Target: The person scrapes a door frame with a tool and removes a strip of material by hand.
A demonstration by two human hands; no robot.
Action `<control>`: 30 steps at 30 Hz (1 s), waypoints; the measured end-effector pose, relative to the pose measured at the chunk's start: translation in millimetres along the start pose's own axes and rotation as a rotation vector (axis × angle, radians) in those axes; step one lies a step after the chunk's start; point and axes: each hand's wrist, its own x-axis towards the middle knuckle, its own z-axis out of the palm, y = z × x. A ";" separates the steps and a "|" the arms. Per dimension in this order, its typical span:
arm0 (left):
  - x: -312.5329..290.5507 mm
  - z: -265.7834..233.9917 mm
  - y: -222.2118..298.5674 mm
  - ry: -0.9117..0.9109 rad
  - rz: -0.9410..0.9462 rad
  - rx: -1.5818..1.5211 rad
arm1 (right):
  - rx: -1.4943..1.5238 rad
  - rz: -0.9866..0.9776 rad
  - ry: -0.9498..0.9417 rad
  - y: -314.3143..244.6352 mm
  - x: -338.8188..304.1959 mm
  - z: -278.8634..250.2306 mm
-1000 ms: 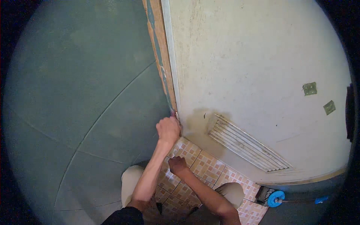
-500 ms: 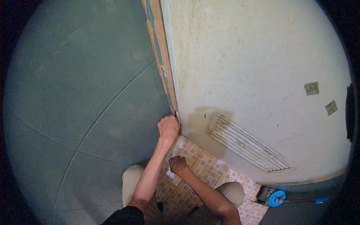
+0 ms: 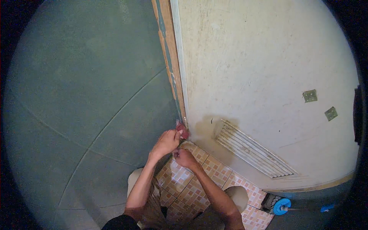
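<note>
At the lower end of the wooden door frame strip (image 3: 175,65), my left hand (image 3: 165,142) is closed on a small dark red folded piece (image 3: 183,131). Sandpaper or cloth, I cannot tell which. The piece sits against the corner where the green wall (image 3: 96,76) meets the white edge of the door. Just below and to the right, my right hand (image 3: 184,158) is curled in a loose fist over the floor tiles. Whatever its fingers may hold is too small to make out. Bare wood and blue-grey patches show along the strip.
The dirty white door (image 3: 260,57) fills the right side, with a slatted vent (image 3: 256,149) low down and two small green patches. A blue round-headed tool (image 3: 282,206) with a long handle stands by the door's far-right bottom corner. Patterned tiles (image 3: 203,184) cover the floor between my knees.
My left hand has come down along the frame and turned, bringing the red piece into plain sight. My right hand has risen toward it. The view has shifted slightly.
</note>
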 end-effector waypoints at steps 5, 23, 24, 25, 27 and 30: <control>-15.3 13.1 5.5 -0.338 -0.266 -1.179 | 1.344 0.408 0.051 -19.9 14.1 -30.7; 10.6 17.1 -31.9 -0.521 -0.085 -1.040 | 1.685 -0.176 -0.081 -35.0 -12.4 -89.0; 10.3 27.1 -41.7 -0.424 0.040 -0.995 | 1.674 -0.164 -0.084 -37.0 -9.8 -87.1; 10.0 35.8 -52.5 -0.327 0.163 -0.945 | 1.663 -0.153 -0.086 -39.8 -7.3 -85.2; 10.0 25.3 -39.5 -0.343 0.071 -0.585 | 1.629 -0.096 -0.007 -39.0 -10.5 -90.2; 7.1 33.2 -32.1 -0.297 -0.054 -0.035 | 1.511 -0.017 0.114 -39.4 -10.9 -92.9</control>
